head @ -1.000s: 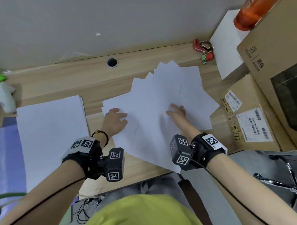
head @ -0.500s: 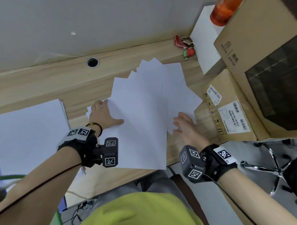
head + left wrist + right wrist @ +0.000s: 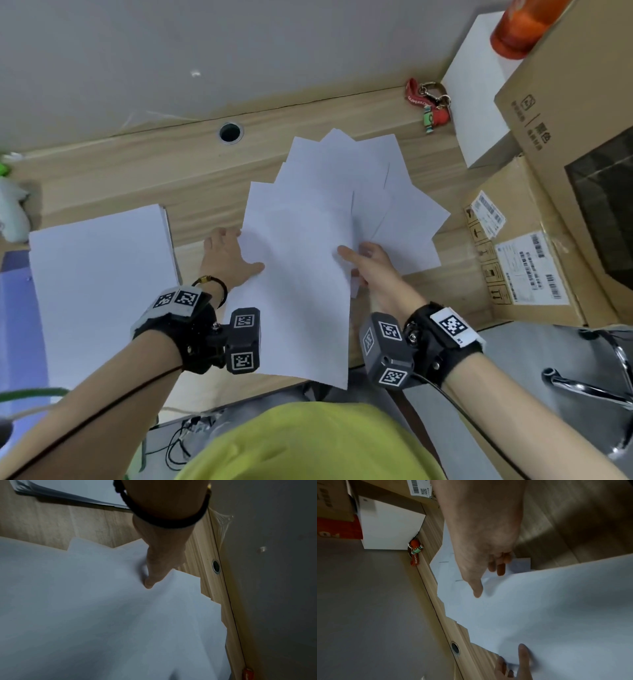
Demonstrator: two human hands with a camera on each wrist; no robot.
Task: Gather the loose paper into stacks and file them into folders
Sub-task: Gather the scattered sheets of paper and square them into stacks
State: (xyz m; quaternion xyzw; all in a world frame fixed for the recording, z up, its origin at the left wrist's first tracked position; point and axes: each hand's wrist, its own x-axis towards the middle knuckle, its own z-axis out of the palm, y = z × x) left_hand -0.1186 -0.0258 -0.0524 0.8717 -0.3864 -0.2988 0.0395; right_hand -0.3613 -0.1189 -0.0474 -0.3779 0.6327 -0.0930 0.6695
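Several loose white sheets [image 3: 325,219] lie fanned across the middle of the wooden desk [image 3: 144,171]. My left hand [image 3: 229,255] is at the fan's left edge; its thumb [image 3: 150,582] presses on top and the fingers are hidden under the sheets. My right hand [image 3: 368,265] holds the right edge of the upper sheets, with the thumb [image 3: 477,592] on top and the fingers [image 3: 500,568] curled underneath. The near end of the top sheets [image 3: 308,342] sticks out past the desk's front edge. A neat stack of paper [image 3: 99,291] lies to the left.
A purple folder [image 3: 13,325] shows under the neat stack at the far left. Cardboard boxes [image 3: 520,246], a white box [image 3: 479,102] and an orange bottle [image 3: 517,27] crowd the right side. A red key ring [image 3: 428,102] and a cable hole [image 3: 231,132] sit near the wall.
Both hands left the top of the spread and moved to its sides. The sheets have been drawn into a narrower fan, and the right thumb now lies on top with fingers beneath.
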